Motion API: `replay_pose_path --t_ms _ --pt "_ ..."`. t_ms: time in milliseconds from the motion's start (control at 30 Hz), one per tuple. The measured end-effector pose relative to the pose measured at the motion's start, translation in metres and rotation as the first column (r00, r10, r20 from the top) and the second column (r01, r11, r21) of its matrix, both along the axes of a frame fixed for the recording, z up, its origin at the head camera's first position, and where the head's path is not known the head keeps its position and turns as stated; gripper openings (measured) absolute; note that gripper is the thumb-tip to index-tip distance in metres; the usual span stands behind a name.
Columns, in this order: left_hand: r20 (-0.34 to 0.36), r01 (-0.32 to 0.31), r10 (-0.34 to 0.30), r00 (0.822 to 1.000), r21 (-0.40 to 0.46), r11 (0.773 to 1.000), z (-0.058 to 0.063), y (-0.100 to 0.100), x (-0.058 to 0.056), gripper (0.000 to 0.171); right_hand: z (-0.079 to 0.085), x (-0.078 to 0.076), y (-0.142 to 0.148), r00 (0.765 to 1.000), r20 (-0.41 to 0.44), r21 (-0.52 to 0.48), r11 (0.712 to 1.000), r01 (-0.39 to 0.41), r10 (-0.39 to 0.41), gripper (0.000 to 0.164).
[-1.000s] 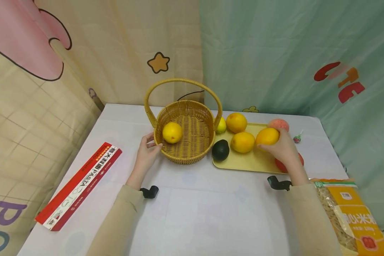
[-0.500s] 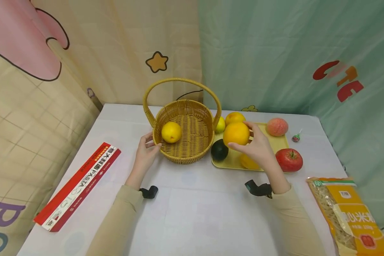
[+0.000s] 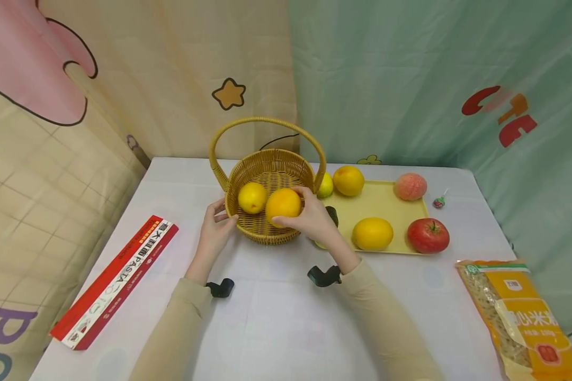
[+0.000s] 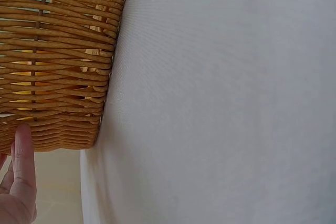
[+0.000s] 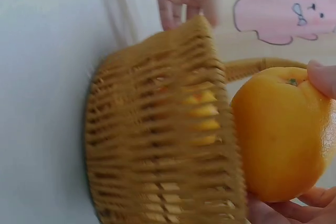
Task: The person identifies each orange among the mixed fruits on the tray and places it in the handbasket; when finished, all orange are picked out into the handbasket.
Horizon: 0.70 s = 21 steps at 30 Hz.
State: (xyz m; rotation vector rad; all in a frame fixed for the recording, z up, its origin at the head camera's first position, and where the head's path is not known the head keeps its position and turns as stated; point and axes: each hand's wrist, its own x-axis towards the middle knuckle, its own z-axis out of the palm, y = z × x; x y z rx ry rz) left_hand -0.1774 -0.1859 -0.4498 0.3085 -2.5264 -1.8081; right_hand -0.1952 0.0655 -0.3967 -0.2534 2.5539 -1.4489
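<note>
My right hand [image 3: 315,218] holds an orange [image 3: 283,207] over the right half of a round wicker basket [image 3: 271,238]. Thumb and fingers grip the fruit from opposite sides; in the right wrist view this orange [image 5: 278,137] appears level with the rim and partly past it. A yellow fruit [image 3: 252,198] lies inside the basket on the left. At the basket's left side, my left hand [image 3: 214,229] grips the wall, its thumb near the rim. The left wrist view catches only part of that hand [image 4: 21,182] against the woven side.
Right of the basket, a yellow tray [image 3: 386,203] bears a lemon [image 3: 373,234], an orange-yellow fruit [image 3: 348,180], a peach [image 3: 410,187], a red apple [image 3: 428,236] and a partly hidden avocado [image 3: 332,215]. A lollipop [image 3: 439,201], pasta box [image 3: 116,283] and noodle bag [image 3: 519,317] lie around.
My right hand has lifted the orange from the tray and carried it left over the basket. The left hand has stayed at the basket's side.
</note>
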Motion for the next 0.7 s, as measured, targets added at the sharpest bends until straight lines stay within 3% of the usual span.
replay_pose_path --t_ms 300,600,700 --pt "0.007 0.011 -0.011 1.0 0.003 1.0 0.002 -0.001 0.001 0.064 -0.016 -0.009 -0.04 0.996 -0.088 0.1 0.995 -0.013 0.022 0.095" --pt "0.013 0.043 -0.043 0.999 0.009 0.999 0.003 -0.003 0.002 0.064 -0.025 -0.018 -0.066 0.996 -0.074 0.163 0.986 -0.042 0.055 0.097" --pt "0.013 0.054 -0.054 0.998 0.011 0.998 0.004 -0.003 0.003 0.065 -0.026 -0.02 -0.074 0.997 -0.067 0.143 0.99 -0.019 0.029 0.096"
